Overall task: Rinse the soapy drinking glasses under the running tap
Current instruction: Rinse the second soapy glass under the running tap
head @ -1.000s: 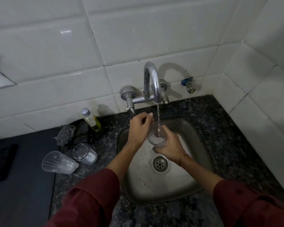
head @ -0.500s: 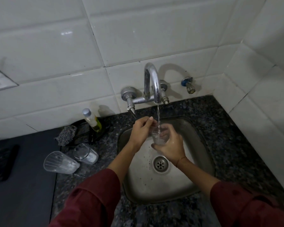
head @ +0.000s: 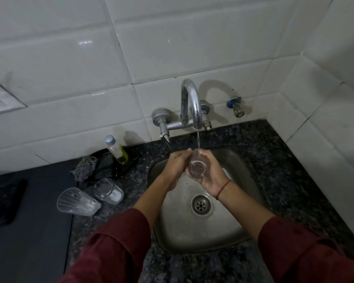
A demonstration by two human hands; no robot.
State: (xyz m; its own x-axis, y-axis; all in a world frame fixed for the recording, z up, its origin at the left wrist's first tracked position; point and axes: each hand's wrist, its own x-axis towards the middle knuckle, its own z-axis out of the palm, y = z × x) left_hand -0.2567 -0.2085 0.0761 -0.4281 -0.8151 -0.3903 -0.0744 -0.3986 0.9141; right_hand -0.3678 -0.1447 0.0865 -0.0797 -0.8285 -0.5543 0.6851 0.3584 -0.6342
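Shiny chrome tap (head: 193,103); sink (head: 192,231) dull brushed steel. Tabletop (head: 284,160) = polished speckled stone. Wall tiles (head: 172,48) glossy wht ceramic. Glass (head: 196,168) clear, smooth. Scrubber (head: 83,168) rough, grey.

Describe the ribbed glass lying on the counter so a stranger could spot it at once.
Find the steel sink; on the speckled counter to its left, two clear glasses lie on their sides. The ribbed glass is the one farther from the sink, at the counter's edge, larger than its neighbour, its mouth opening leftward.
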